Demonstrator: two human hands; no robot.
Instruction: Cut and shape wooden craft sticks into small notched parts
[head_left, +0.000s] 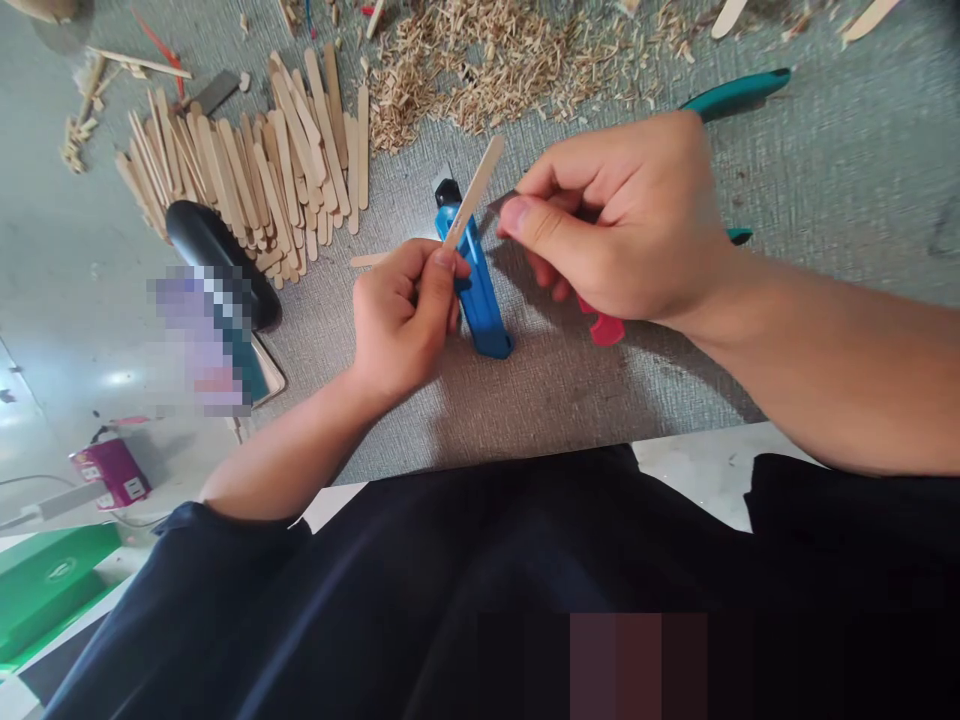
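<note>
My left hand [409, 315] is closed, pinching a flat wooden craft stick [478, 185] that slants up and to the right. Thumb and forefinger of my right hand [619, 220] grip a thin dark piece that looks like a blade [496, 207], its tip near the stick; most of it is hidden in the fingers. Beneath the stick, on the mat, lies a blue utility knife [485, 310] with a black end. A red plastic piece [606, 328] shows partly below my right hand. Another craft stick [367, 261] pokes out behind my left hand.
A large pile of craft sticks [247, 180] lies at the left, beside a black case [221, 260] and a partly blurred phone-like object. Wood shavings [465, 65] cover the far side of the grey mat [555, 400]. A teal-handled tool [739, 95] lies behind my right hand.
</note>
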